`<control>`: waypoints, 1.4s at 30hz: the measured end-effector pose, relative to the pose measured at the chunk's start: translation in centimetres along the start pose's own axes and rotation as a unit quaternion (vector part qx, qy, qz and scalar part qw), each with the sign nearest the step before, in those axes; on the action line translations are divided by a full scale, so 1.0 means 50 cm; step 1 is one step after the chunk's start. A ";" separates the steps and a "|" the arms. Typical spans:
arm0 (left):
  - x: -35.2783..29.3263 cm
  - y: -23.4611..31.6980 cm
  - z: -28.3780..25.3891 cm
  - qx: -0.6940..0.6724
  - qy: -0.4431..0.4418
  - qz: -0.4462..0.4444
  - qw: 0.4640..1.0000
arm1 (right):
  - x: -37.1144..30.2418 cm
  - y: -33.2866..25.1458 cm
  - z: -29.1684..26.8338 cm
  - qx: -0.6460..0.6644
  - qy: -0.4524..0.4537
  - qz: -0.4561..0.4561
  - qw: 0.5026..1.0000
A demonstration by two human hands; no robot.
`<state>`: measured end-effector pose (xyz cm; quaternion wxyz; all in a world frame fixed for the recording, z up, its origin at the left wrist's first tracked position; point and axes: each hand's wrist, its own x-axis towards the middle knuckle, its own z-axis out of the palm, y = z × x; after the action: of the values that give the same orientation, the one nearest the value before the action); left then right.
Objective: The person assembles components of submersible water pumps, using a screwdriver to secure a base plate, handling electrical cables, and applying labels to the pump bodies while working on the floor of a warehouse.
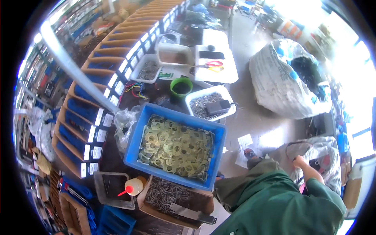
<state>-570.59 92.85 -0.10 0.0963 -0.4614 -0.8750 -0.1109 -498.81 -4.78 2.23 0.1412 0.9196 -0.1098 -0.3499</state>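
Observation:
My right hand point(300, 161) reaches out to the right, over the opening of a pale woven sack point(331, 156) on the floor beside me. Its fingers are curled closed at the sack's near rim; what lies in them, if anything, is too small to make out. A thin brown strap or loop point(299, 142) arches just beyond the hand. My left hand does not show. On the bench to my left stands a blue plastic crate point(131, 150) filled with flat, yellowish ring-shaped parts point(176, 149).
A cardboard box point(207, 203) of metal pins, a bottle with red nozzle point(134, 187) and a clear tray point(102, 196) sit near the crate. Beyond are a white tray point(192, 98), green cup point(181, 87) and scissors point(214, 65). A large white sack point(270, 86) stands on the floor.

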 end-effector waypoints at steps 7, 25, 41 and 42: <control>-0.243 0.233 -0.211 -0.181 0.096 -0.001 0.979 | 0.104 0.094 0.095 0.122 0.063 0.046 0.989; -2.025 1.089 -0.786 -0.504 -0.637 0.322 0.486 | 0.849 -0.268 -0.647 0.287 0.024 -0.320 0.903; -2.809 2.013 -0.674 -0.335 -0.805 0.232 0.430 | 1.246 -0.432 -1.464 0.483 0.235 -0.527 0.659; -2.866 2.091 -0.670 -0.332 -0.816 0.227 0.416 | 1.296 -0.437 -1.530 0.494 0.265 -0.495 0.664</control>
<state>-402.10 28.22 4.12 -0.8018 -0.5127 -0.3008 0.0618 -397.57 10.15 9.91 -0.5040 0.8277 0.2467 -0.0039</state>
